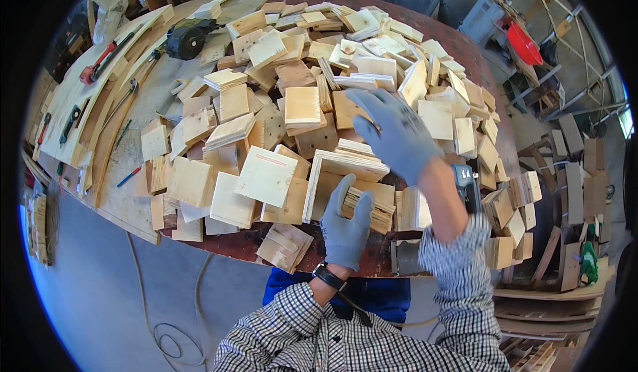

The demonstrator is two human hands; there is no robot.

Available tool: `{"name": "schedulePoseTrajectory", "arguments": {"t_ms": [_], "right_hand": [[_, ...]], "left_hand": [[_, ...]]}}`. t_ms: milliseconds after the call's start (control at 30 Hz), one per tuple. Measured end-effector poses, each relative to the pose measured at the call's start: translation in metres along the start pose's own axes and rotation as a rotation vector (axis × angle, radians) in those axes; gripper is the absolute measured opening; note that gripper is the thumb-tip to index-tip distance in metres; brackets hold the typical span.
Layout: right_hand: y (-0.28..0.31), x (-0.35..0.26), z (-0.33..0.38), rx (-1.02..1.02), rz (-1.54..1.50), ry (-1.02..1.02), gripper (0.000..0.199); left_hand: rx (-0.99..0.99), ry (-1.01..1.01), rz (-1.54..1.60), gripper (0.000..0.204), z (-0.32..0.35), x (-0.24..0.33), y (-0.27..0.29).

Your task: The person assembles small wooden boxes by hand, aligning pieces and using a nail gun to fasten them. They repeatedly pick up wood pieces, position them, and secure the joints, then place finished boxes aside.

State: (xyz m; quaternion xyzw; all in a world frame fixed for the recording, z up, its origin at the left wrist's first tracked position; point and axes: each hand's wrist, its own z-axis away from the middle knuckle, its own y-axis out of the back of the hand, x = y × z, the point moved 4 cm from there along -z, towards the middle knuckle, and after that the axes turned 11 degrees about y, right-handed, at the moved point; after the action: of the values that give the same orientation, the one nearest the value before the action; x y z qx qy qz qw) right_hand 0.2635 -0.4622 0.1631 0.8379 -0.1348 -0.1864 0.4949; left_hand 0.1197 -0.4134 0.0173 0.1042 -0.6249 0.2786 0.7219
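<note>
My left hand (344, 229), in a grey work glove, is at the near edge of a large heap of plywood blocks (306, 109). Its thumb and fingers are apart, touching or just in front of a block with striped layered edges (372, 214). Beside it, a thin board (311, 189) stands on edge, and more boards (352, 166) lie behind. Over the middle right of the heap reaches my right hand (397, 136), also gloved, its fingers stretched out and slightly blurred. No block shows in its grasp; the surface beneath its palm is hidden.
The heap covers much of a dark red table (229, 244). To the left, a wooden board (143, 153) carries long strips, a black tape measure (189, 38), a red-handled tool (93, 72) and a blue pen (129, 177). A black device (467, 189) sits by my right forearm. A cable (141, 285) crosses the floor.
</note>
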Motion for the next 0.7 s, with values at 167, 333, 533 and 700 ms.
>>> {"name": "schedulePoseTrajectory", "arguments": {"t_ms": [167, 333, 533, 700], "right_hand": [[-0.055, 0.056, -0.106, -0.180, 0.250, 0.204, 0.036], [-0.100, 0.073, -0.167, -0.489, 0.302, -0.039, 0.037], [-0.121, 0.073, -0.187, -0.440, 0.242, 0.078, 0.029], [-0.067, 0.016, -0.160, -0.873, 0.173, -0.011, 0.035]], "left_hand": [[0.066, -0.054, -0.047, 0.053, -0.003, -0.002, 0.006], [0.029, -0.052, -0.068, 0.051, -0.002, -0.006, 0.000], [0.013, -0.058, -0.062, 0.054, 0.003, -0.008, -0.001], [0.050, -0.080, -0.033, 0.055, 0.000, -0.006, 0.004]]}}
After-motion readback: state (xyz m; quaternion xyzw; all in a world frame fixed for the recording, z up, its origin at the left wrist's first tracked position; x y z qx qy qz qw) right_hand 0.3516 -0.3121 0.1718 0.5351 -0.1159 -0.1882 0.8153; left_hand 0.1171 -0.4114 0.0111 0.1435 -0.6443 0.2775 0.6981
